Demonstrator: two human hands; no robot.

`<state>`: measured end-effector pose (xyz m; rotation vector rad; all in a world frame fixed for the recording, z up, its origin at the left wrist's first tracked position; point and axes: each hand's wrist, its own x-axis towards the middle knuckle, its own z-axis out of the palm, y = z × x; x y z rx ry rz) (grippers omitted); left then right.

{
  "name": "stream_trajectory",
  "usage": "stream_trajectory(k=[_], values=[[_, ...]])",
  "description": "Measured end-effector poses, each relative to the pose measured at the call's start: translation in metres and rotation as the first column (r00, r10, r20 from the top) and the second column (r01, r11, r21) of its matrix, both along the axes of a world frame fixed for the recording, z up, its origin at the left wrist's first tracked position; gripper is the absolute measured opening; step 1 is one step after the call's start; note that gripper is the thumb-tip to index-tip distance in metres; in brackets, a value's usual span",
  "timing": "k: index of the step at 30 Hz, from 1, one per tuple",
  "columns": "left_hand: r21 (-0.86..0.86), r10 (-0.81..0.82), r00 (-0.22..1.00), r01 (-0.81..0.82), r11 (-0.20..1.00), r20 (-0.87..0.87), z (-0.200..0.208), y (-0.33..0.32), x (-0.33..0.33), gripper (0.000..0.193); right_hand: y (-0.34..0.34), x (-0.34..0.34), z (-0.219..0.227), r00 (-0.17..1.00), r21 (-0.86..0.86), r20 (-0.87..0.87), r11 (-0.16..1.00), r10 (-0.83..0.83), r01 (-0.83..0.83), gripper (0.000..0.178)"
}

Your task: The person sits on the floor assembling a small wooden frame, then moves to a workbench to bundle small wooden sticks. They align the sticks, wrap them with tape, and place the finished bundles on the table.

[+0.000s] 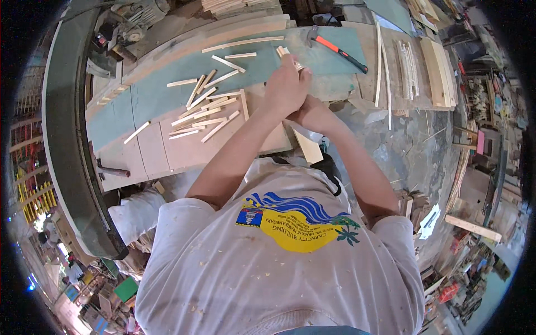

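Note:
My left hand (286, 85) is closed round a small bundle of pale wooden sticks (283, 51), whose ends stick out past the fingers on the far side. My right hand (312, 115) is curled up against the left one, just below and to its right. Its fingertips are hidden, and so is whatever they hold. Left of my hands, several short wooden sticks (206, 116) lie loosely scattered on the bench (151, 153). A claw hammer (339, 50) with an orange and black handle rests to the right, beyond my hands.
Long thin strips (385, 72) and wider boards (438, 72) lie at the right end of the bench. On the left stands a long dark machine beam (72, 128). A dark rod-like handle (114, 171) lies at the bench's near left edge. Wood scraps litter the concrete floor (402, 151).

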<state>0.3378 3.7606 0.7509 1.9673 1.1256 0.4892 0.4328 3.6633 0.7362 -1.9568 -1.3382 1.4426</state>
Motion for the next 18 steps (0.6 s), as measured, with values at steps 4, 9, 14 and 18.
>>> stream_trajectory(k=[4, 9, 14, 18], values=[[-0.112, -0.034, 0.999, 0.032, 0.993, -0.018, 0.009, 0.023, -0.011, 0.050, -0.012, -0.007, 0.040, 0.998, 0.037, 0.054, 0.999, -0.032, 0.030, 0.065], [-0.654, -0.023, 0.952, 0.228, 0.721, 0.306, 0.004, 0.027, -0.022, 0.035, -0.029, 0.007, 0.011, 0.985, 0.131, -0.170, 0.991, -0.010, 0.033, 0.064], [-0.749, 0.113, 0.781, 0.532, 0.395, 0.614, 0.017, 0.018, -0.025, 0.026, -0.034, 0.008, 0.003, 0.921, 0.259, -0.382, 0.965, 0.072, 0.032, 0.071], [-0.696, 0.242, 0.653, 0.664, 0.273, 0.718, 0.012, 0.016, -0.015, 0.022, -0.022, 0.020, -0.007, 0.919, 0.149, -0.376, 0.987, 0.117, -0.064, 0.072]])
